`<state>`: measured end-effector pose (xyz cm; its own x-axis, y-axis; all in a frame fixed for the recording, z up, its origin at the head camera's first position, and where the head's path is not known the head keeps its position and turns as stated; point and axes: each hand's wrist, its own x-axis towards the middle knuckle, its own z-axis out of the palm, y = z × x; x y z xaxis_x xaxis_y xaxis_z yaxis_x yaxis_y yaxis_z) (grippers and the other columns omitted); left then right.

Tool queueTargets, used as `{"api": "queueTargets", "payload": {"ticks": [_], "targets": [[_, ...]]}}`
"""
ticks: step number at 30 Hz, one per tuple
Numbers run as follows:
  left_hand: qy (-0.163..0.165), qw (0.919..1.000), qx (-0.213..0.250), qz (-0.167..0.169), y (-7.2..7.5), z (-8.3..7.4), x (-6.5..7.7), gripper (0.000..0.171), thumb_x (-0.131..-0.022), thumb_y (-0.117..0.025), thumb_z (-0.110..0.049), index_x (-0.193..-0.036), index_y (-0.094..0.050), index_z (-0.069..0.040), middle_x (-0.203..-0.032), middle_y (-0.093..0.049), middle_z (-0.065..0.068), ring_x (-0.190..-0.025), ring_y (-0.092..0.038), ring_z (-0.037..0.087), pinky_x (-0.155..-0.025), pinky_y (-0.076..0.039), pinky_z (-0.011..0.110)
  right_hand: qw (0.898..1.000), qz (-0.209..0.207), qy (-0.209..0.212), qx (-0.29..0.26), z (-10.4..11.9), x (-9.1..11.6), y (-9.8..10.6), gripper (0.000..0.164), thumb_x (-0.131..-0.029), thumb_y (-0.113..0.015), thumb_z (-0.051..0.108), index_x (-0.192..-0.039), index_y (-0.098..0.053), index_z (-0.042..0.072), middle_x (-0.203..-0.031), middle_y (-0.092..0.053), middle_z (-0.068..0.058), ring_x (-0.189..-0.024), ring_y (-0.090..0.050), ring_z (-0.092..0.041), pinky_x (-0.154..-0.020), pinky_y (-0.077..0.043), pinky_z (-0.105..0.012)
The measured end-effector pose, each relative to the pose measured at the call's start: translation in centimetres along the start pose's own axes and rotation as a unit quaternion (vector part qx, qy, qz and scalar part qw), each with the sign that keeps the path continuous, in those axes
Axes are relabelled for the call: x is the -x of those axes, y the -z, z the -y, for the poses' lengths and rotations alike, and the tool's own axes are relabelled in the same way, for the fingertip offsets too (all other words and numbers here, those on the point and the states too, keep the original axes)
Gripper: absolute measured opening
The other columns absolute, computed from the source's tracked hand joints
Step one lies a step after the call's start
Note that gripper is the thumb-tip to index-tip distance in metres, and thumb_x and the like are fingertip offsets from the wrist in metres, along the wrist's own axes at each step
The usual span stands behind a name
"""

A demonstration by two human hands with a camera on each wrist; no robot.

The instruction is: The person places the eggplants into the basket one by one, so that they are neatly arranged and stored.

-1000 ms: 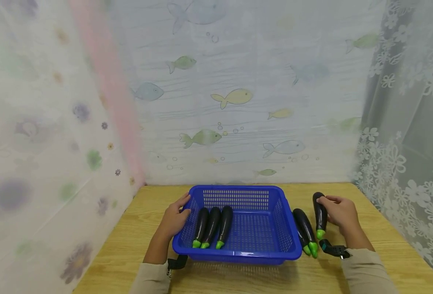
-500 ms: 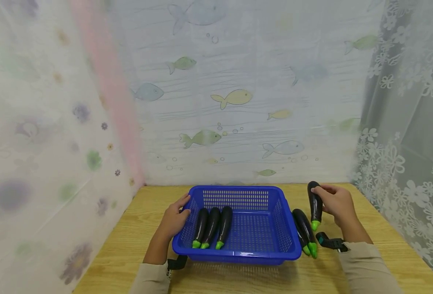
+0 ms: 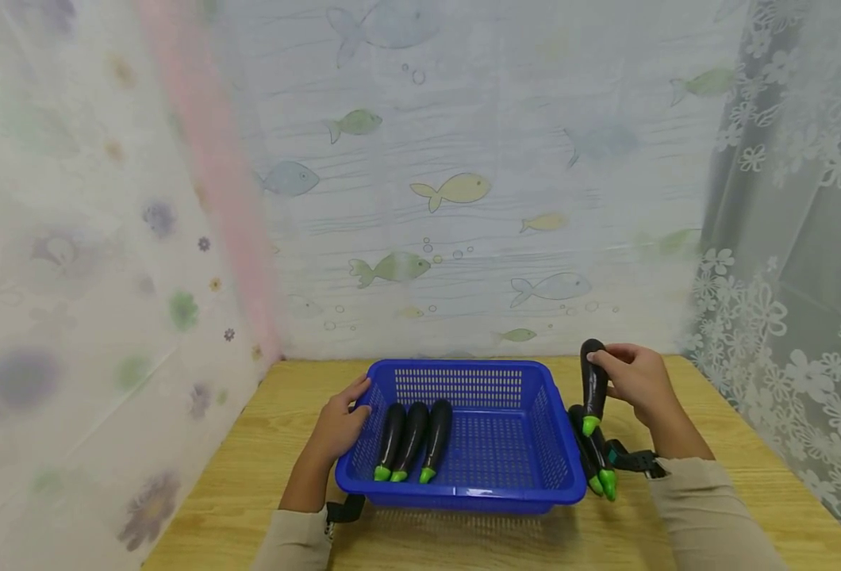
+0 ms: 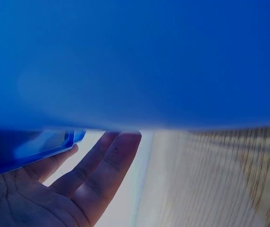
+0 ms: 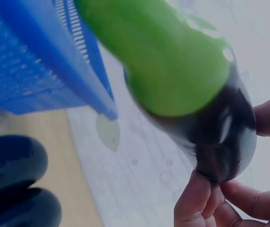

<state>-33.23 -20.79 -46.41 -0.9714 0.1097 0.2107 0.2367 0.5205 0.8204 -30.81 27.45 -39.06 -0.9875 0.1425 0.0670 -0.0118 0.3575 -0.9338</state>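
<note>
My right hand [image 3: 640, 382] pinches a glossy dark eggplant [image 3: 594, 385] with a bright green stem end, raised near the basket's right side. The stem end points down towards me in the head view; the right wrist view shows fingertips [image 5: 194, 196] on the dark end. On the left, my left hand [image 3: 339, 422] holds the rim of the blue plastic basket [image 3: 463, 495], its fingers extended below the rim in the left wrist view. Inside the basket, three eggplants [image 3: 412, 440] lie side by side in the left half.
Two more eggplants [image 3: 601, 460] lie together on the wooden table [image 3: 249, 476], against the basket's right outer side and partly covered by the raised one. Fish-patterned sheeting [image 3: 463, 238] hangs behind the table, and a flowered lace curtain [image 3: 785, 333] hangs at right.
My right hand has lifted the eggplant and carried it left towards the basket, above the two on the table. The left hand and the basket have stayed put.
</note>
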Motion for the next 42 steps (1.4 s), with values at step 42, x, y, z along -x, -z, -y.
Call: {"api": "queueTargets", "payload": {"ticks": [42], "targets": [[0.001, 0.9999, 0.011, 0.004, 0.1, -0.4, 0.2, 0.057, -0.101, -0.053, -0.013, -0.158, -0.044, -0.010, -0.168, -0.035, 0.002, -0.145, -0.046, 0.042, -0.112, -0.044, 0.061, 0.994, 0.103, -0.026, -0.003, 3.5, -2.5, -8.2, 0.063, -0.096, -0.070, 0.031, -0.144, -0.052, -0.007, -0.138, -0.056, -0.026, -0.110, -0.068, -0.029, -0.085, -0.063, -0.038]]}}
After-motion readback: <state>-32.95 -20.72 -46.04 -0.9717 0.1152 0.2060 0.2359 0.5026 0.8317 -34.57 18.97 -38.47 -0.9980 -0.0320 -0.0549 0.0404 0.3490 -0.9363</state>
